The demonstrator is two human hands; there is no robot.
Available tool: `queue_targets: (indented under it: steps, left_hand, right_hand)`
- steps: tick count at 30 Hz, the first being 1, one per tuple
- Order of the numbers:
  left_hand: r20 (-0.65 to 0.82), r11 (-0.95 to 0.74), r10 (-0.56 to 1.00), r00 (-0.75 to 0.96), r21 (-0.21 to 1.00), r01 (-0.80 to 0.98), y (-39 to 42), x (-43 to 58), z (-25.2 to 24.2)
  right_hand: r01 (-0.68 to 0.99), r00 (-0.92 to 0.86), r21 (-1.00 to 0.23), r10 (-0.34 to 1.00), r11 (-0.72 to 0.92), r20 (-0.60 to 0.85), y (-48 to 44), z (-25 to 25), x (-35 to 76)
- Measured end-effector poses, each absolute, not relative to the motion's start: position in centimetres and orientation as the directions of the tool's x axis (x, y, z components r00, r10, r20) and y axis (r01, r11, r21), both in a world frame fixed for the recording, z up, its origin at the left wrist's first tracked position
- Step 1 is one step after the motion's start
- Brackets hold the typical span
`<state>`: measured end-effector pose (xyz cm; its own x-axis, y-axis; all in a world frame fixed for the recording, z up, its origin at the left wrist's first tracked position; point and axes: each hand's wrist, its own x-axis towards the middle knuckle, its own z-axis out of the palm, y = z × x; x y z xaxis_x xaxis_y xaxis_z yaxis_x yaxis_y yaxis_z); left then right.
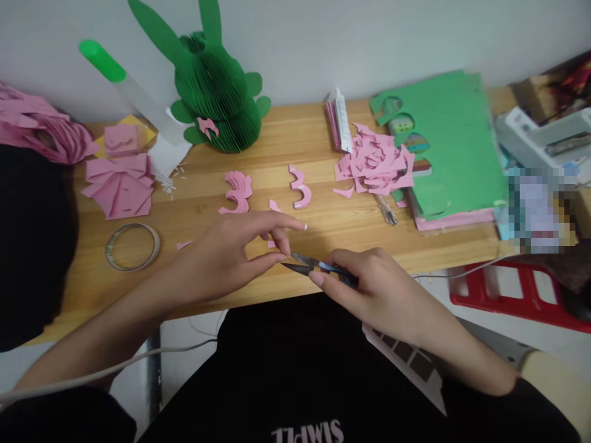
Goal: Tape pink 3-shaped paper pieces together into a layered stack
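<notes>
My right hand (pixel 369 283) grips a pair of scissors (pixel 318 266) low over the table's front edge, its blades slightly apart and pointing left. My left hand (pixel 244 246) is at the blade tips, with thumb and a finger pinched together; what lies between them, if anything, is too small to make out. Its index finger reaches out to the right, with a tiny white bit (pixel 305 227) on the fingertip. Just beyond the hands lie a stack of curved pink paper cutouts (pixel 238 189) and another pink cutout (pixel 301 186).
A green honeycomb paper figure (pixel 215 92) stands by the wall. Pink scraps (pixel 372 161) are heaped beside green paper sheets (pixel 462 147) and a white tube (pixel 341 120). A tape roll (pixel 157 246) and folded pink paper (pixel 122 191) lie left. A red stool (pixel 517 295) stands right.
</notes>
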<state>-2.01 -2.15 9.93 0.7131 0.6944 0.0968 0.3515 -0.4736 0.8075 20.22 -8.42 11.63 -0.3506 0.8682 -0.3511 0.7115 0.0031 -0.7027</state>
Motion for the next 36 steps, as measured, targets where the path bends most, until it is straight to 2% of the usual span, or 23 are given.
queue_targets:
  steps: [3,6,8,10,12,17,22,28,32,34,36]
  left_hand:
    - [0.042,-0.372,0.749,0.661,0.852,0.368,-1.9,-2.0,9.7]
    - [-0.058,-0.175,0.825,0.562,0.92,0.352,-1.9,-2.2,9.1]
    - [-0.149,-0.016,0.857,0.493,0.949,0.315,-2.2,-2.3,8.4]
    - [-0.24,0.122,0.868,0.435,0.952,0.282,-2.6,-2.2,7.7]
    - [-0.305,0.224,0.87,0.387,0.944,0.241,-3.0,-2.0,7.1]
    - [-0.378,0.34,0.862,0.337,0.925,0.169,-3.7,-1.5,6.4]
    - [-0.38,0.348,0.873,0.305,0.924,0.155,-3.7,-1.6,6.2]
    - [-0.353,0.323,0.87,0.344,0.936,0.142,-3.8,-1.9,5.4]
    - [-0.21,0.13,0.946,0.249,0.945,0.301,-5.1,-2.3,3.7]
    - [-0.074,-0.023,0.979,0.192,0.887,0.46,-6.0,-2.6,2.6]
    - [0.051,-0.17,0.976,0.21,0.781,0.602,-6.8,-2.9,1.7]
  right_hand:
    - [0.743,-0.332,-0.669,0.868,0.0,-0.369,-8.4,11.5,20.6]
    - [0.714,-0.282,-0.696,0.88,-0.073,-0.382,-8.4,10.1,20.9]
    - [0.593,-0.201,-0.786,0.914,-0.173,-0.353,-8.3,8.6,20.6]
    - [0.345,-0.099,-0.897,0.94,-0.276,-0.327,-8.2,7.1,19.6]
    - [0.161,-0.075,-0.926,0.931,-0.341,-0.356,-8.1,5.9,18.2]
    - [0.001,-0.083,-0.928,0.924,-0.374,-0.372,-7.9,5.0,15.5]
    - [0.02,-0.036,-0.916,0.915,-0.401,-0.401,-7.5,5.0,15.1]
    - [0.07,-0.039,-0.904,0.905,-0.421,-0.424,-7.3,4.8,15.2]
    - [0.099,-0.022,-0.907,0.911,-0.409,-0.413,-7.2,4.2,15.7]
    - [0.126,-0.003,-0.905,0.912,-0.406,-0.409,-7.2,3.9,15.9]
    - [0.156,0.009,-0.896,0.908,-0.415,-0.419,-7.2,3.6,16.2]
